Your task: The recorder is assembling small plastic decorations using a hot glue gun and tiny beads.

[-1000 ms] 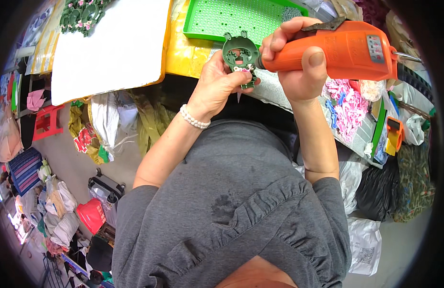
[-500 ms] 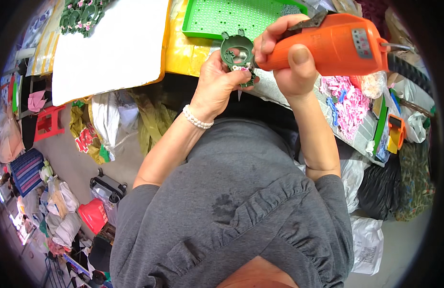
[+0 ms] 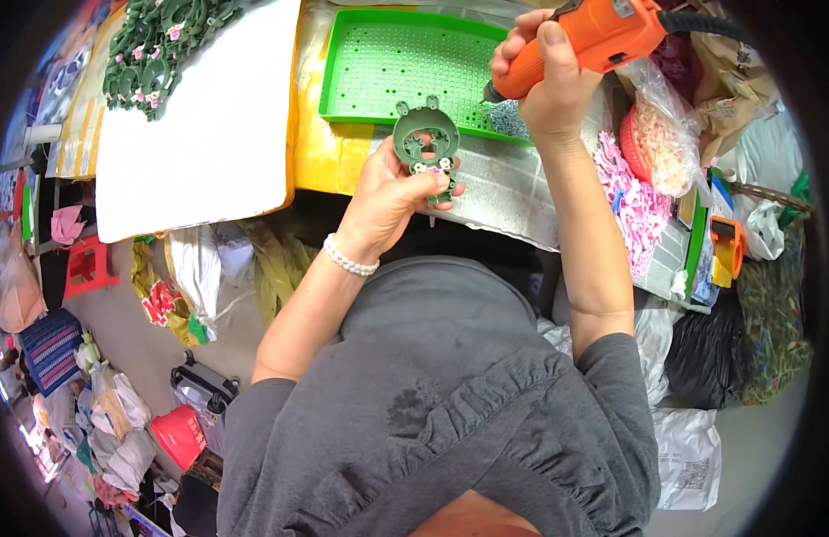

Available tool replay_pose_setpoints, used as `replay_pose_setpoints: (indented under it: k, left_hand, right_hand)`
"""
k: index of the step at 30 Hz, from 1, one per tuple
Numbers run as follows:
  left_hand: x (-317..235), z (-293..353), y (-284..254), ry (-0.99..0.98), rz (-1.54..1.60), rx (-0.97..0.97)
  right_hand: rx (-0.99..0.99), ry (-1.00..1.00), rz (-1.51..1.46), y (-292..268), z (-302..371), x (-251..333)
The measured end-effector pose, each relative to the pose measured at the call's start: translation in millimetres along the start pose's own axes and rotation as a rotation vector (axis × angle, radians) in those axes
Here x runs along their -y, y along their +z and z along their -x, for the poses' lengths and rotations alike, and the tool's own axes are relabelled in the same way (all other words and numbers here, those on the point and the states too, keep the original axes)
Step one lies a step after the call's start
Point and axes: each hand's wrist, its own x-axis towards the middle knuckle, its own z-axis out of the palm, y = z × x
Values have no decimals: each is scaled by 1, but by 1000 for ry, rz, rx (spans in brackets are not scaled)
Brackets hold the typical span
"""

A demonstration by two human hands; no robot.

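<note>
My left hand (image 3: pixel 380 199), a pearl bracelet at its wrist, is closed around the lower part of a dark green plastic animal-shaped toy part (image 3: pixel 426 127). The part has two small ears and a round hollow head; pink and white bits show by my thumb. My right hand (image 3: pixel 558 94) grips an orange electric screwdriver (image 3: pixel 602 38) with a black cord. Its dark tip points down and left, over the right side of a green perforated tray (image 3: pixel 388 67). Close below the tip lies a pile of small grey metal pieces (image 3: pixel 508 120), which look like screws.
More green parts (image 3: pixel 155 58) are heaped at the far left on a white board (image 3: pixel 200 134). Pink pieces (image 3: pixel 634 201) with a few blue ones lie at the right, beside a red basket (image 3: pixel 636 143) and a clear bag of pale pieces. An orange tape dispenser (image 3: pixel 726 246) stands farther right.
The screwdriver in my right hand has left the green toy part and moved up and away to the tray's small metal pieces. My left hand still holds the part, slightly lower and farther left.
</note>
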Motion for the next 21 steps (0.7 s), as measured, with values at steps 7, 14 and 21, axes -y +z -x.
replay_pose_setpoints:
  k: [7,14,21]
  left_hand:
    - [3,-4,-1,-9,-42,-20]
    - [4,-4,-1,-10,-43,-32]
    - [4,-3,-2,-3,-55,-31]
  right_hand:
    - [-29,-6,1,0,3,-12]
    - [-38,-26,-15,0,3,-14]
    - [-30,-37,13,1,4,-13]
